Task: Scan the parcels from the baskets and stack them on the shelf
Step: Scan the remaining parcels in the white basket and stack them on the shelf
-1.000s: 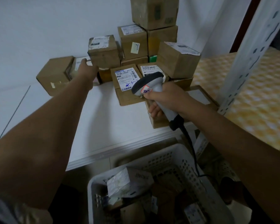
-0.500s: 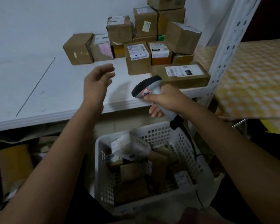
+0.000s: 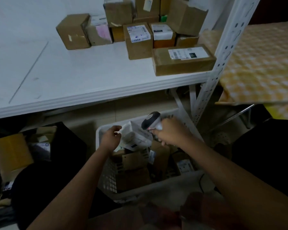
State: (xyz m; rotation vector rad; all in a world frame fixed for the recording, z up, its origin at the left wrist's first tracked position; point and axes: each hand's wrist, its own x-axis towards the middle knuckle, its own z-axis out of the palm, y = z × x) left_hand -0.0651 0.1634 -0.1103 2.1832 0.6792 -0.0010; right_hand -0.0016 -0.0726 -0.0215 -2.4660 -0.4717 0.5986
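A white plastic basket (image 3: pixel 106 176) on the floor below the shelf holds several parcels. Topmost is a white wrapped parcel (image 3: pixel 136 136). My left hand (image 3: pixel 111 138) hovers over the basket's far left corner, fingers apart, just beside that parcel and holding nothing. My right hand (image 3: pixel 170 133) grips a grey and black barcode scanner (image 3: pixel 150 120) over the basket's far right side, its head pointing toward the white parcel. On the white shelf (image 3: pixel 73 80), several brown cardboard boxes (image 3: pixel 138 40) are stacked at the back right.
A white perforated shelf post (image 3: pixel 219 60) rises at the right. Beyond it lies a yellow checked cloth (image 3: pixel 259 63). A brown box (image 3: pixel 10 153) and dark bags sit on the floor left of the basket. A low flat box (image 3: pixel 183 59) lies at the shelf's front right.
My left hand left the shelf boxes and came down to the basket. My right hand lowered the scanner from shelf height to over the basket. The view tilted downward.
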